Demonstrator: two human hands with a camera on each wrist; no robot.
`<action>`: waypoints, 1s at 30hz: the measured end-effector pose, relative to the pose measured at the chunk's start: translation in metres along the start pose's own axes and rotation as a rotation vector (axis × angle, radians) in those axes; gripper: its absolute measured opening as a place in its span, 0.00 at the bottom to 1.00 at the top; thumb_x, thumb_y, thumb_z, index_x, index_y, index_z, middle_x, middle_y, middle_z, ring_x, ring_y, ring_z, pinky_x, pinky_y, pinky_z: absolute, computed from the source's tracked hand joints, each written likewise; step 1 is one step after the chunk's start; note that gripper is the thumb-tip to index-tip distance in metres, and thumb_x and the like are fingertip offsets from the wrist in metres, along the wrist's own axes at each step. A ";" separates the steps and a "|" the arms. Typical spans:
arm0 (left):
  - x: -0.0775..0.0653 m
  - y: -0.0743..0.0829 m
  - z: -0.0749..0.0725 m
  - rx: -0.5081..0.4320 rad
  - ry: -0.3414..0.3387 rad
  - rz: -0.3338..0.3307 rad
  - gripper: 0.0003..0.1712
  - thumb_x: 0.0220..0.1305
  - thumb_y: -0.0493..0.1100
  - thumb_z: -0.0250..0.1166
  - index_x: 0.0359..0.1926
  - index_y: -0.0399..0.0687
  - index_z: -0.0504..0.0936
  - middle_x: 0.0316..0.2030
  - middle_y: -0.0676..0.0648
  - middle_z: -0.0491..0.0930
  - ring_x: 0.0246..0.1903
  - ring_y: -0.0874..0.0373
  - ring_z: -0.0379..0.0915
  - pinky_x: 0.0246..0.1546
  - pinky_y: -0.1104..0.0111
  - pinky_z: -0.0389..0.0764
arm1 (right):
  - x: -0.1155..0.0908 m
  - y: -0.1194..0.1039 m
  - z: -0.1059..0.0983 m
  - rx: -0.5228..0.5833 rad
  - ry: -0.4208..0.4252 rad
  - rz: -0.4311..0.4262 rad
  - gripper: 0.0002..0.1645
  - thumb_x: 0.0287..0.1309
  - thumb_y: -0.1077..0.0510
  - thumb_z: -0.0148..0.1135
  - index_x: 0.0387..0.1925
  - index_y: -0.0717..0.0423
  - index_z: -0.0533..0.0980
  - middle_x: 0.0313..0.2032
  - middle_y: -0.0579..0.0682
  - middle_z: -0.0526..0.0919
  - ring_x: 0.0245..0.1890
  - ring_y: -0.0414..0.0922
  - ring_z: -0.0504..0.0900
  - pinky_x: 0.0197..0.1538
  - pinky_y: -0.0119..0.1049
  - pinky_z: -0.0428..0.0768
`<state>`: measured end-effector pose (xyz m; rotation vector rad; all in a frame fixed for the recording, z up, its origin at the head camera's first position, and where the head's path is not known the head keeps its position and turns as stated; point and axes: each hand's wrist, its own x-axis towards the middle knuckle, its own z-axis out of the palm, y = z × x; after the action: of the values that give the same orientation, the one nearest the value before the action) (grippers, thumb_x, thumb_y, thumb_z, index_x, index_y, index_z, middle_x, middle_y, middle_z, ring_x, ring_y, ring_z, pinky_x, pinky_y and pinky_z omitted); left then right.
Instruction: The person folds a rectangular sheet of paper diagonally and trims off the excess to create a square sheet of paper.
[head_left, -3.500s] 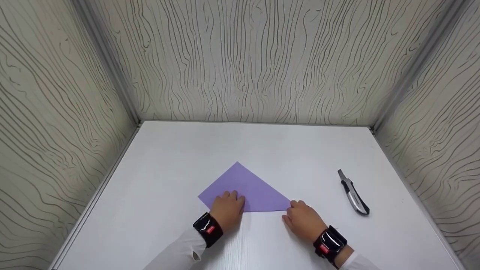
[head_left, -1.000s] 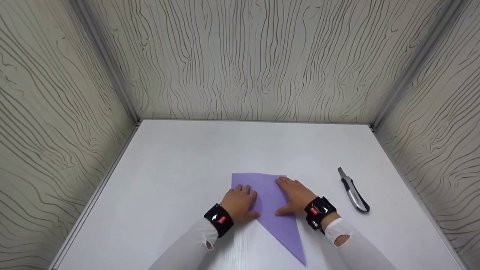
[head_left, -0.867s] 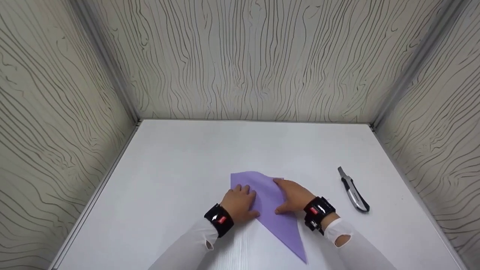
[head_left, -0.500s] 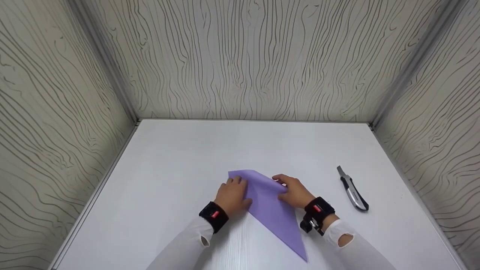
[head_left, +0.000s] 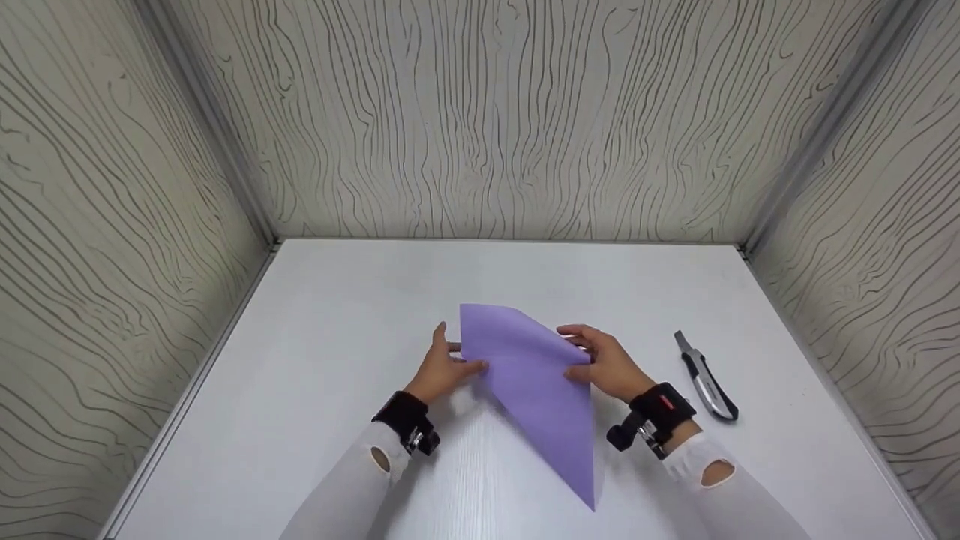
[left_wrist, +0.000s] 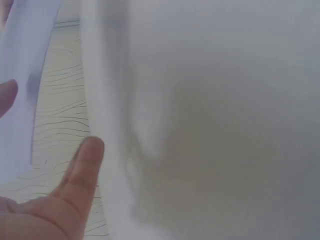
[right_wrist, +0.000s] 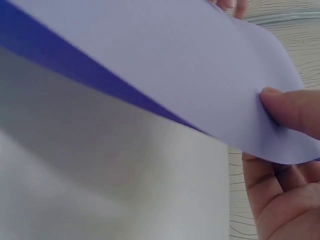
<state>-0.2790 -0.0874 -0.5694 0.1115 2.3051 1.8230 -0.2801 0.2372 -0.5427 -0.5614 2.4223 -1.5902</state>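
A folded sheet of purple paper [head_left: 525, 382], with a long point toward the person, is held up off the white table. My left hand [head_left: 437, 369] pinches its left edge, thumb in front and other fingers partly hidden behind. At the right edge my right hand [head_left: 611, 366] grips the paper between thumb and fingers. In the right wrist view the paper [right_wrist: 175, 60] bows slightly, and a gap shows between its layers along the lower edge. The left wrist view has the paper [left_wrist: 20, 65] at far left, near a finger of the left hand [left_wrist: 65, 205].
A utility knife [head_left: 707, 382] with a grey and black handle lies on the white table [head_left: 360, 300], right of the right hand. Panels with a wood-grain pattern [head_left: 480, 127] stand at the back and both sides.
The paper, earlier flat under both hands, was turned point-down and is now lifted and moved slightly away. My left hand has gone from pressing on it to pinching its left edge.
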 end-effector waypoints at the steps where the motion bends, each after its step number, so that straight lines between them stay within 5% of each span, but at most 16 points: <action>1: 0.001 0.001 -0.001 -0.082 -0.016 -0.010 0.62 0.65 0.38 0.77 0.85 0.29 0.43 0.66 0.24 0.76 0.54 0.41 0.87 0.58 0.53 0.89 | 0.000 -0.002 -0.001 0.019 -0.001 -0.006 0.43 0.59 0.71 0.72 0.75 0.67 0.69 0.66 0.70 0.81 0.64 0.62 0.83 0.57 0.34 0.85; 4: 0.004 0.003 -0.004 -0.275 -0.071 -0.002 0.41 0.67 0.30 0.72 0.76 0.24 0.64 0.54 0.29 0.86 0.43 0.49 0.90 0.49 0.60 0.92 | 0.002 -0.007 -0.005 0.059 -0.008 -0.028 0.44 0.60 0.71 0.72 0.76 0.69 0.67 0.68 0.72 0.79 0.64 0.60 0.83 0.56 0.31 0.85; 7: 0.004 0.006 -0.006 -0.348 -0.102 0.039 0.24 0.68 0.27 0.68 0.63 0.24 0.79 0.42 0.39 0.91 0.37 0.56 0.89 0.43 0.65 0.93 | 0.002 -0.012 -0.007 0.081 0.001 -0.034 0.46 0.60 0.71 0.73 0.78 0.69 0.65 0.70 0.73 0.74 0.62 0.60 0.83 0.56 0.31 0.85; 11: 0.002 0.012 -0.007 -0.367 -0.104 0.078 0.20 0.68 0.25 0.69 0.60 0.25 0.83 0.37 0.45 0.92 0.35 0.59 0.89 0.40 0.67 0.92 | 0.001 -0.019 -0.011 0.087 0.044 0.017 0.56 0.59 0.71 0.74 0.83 0.67 0.56 0.76 0.73 0.65 0.62 0.66 0.84 0.57 0.38 0.87; 17: -0.001 0.017 -0.010 -0.366 -0.117 0.101 0.22 0.69 0.27 0.69 0.62 0.23 0.81 0.38 0.44 0.92 0.36 0.59 0.90 0.42 0.66 0.93 | 0.001 -0.027 -0.013 0.128 0.096 0.095 0.74 0.58 0.72 0.74 0.87 0.63 0.31 0.85 0.73 0.47 0.71 0.75 0.74 0.69 0.62 0.81; 19: -0.003 0.018 -0.011 -0.359 -0.117 0.114 0.22 0.70 0.28 0.69 0.63 0.23 0.81 0.40 0.42 0.92 0.37 0.58 0.90 0.43 0.65 0.93 | 0.000 -0.028 -0.013 0.168 0.097 0.099 0.73 0.59 0.71 0.75 0.87 0.63 0.33 0.83 0.73 0.53 0.72 0.74 0.74 0.71 0.62 0.79; 23: -0.007 0.021 -0.015 -0.341 -0.116 0.134 0.23 0.70 0.29 0.69 0.64 0.25 0.81 0.45 0.36 0.92 0.39 0.56 0.92 0.45 0.64 0.93 | -0.002 -0.024 -0.016 0.230 0.062 0.066 0.56 0.63 0.68 0.73 0.83 0.72 0.50 0.69 0.74 0.78 0.65 0.59 0.85 0.65 0.45 0.86; 27: -0.009 0.024 -0.018 -0.324 -0.110 0.141 0.23 0.71 0.29 0.69 0.65 0.26 0.82 0.48 0.33 0.91 0.41 0.54 0.92 0.45 0.63 0.93 | -0.006 -0.020 -0.019 0.277 -0.007 0.033 0.37 0.70 0.66 0.68 0.73 0.79 0.66 0.53 0.59 0.92 0.50 0.42 0.92 0.53 0.34 0.89; 30: -0.010 0.024 -0.020 -0.327 -0.109 0.151 0.22 0.70 0.29 0.69 0.63 0.25 0.82 0.47 0.34 0.92 0.40 0.55 0.92 0.45 0.63 0.93 | -0.008 -0.020 -0.020 0.313 -0.069 0.033 0.32 0.74 0.66 0.64 0.71 0.81 0.67 0.49 0.49 0.93 0.48 0.40 0.92 0.51 0.36 0.90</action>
<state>-0.2751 -0.1020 -0.5404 0.3328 1.9431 2.1818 -0.2764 0.2506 -0.5169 -0.5064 2.0645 -1.8534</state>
